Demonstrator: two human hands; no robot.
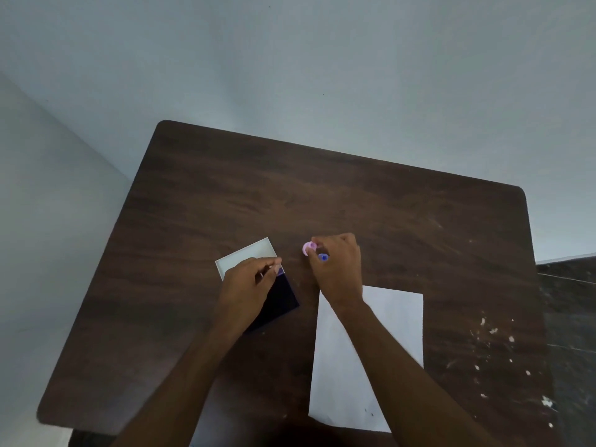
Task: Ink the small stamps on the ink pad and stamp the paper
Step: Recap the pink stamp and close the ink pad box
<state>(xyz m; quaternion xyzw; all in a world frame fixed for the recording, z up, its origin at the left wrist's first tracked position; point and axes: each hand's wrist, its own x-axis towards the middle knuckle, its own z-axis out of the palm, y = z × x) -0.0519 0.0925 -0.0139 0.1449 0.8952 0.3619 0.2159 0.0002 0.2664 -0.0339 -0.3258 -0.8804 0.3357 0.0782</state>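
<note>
An open ink pad case lies left of centre on the dark wooden table (354, 195): its white lid (248, 253) is flipped back and the dark blue pad (280, 301) faces up. My left hand (248, 288) rests over the pad with its fingertips pinched at the pad's far edge; whether it holds something small I cannot tell. My right hand (337, 266) is just right of the pad, its fingers closed on a small pink stamp (308, 248). A small blue stamp (323, 257) sits under the same fingers. A white sheet of paper (396, 321) lies under my right forearm.
The table stands in a corner against pale walls. White specks and scuffs (493, 333) dot its right side. A dark surface (567, 317) lies beyond the table's right edge.
</note>
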